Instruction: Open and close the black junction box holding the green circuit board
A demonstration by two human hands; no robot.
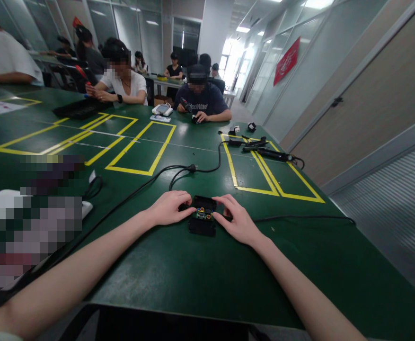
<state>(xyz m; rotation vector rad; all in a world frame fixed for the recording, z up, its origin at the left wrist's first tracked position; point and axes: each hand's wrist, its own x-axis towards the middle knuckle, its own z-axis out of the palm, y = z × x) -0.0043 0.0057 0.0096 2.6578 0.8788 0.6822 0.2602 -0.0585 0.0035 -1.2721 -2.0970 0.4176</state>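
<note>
A green circuit board (203, 214) with yellow-ringed coils sits in an opened black plastic case, whose far half (205, 203) and near half (202, 228) lie spread on the table. From the left, my left hand (171, 208) closes on the board's end, thumb on its edge and fingers curled by the dark cable end. My right hand (237, 219) grips the opposite end, its thumb at the board's edge and its index finger touching the far case half. A black cable (299, 217) runs out to the right from under my right hand. The fingertips partly hide both ends of the board.
A black cord with a plug (192, 167) crosses the green table (157, 279). Yellow tape outlines (257, 190) mark its surface. Black tools (273, 154) lie at the right. Across the table, a person (202, 97) handles a small black part. A black tray (77, 110) stands far left.
</note>
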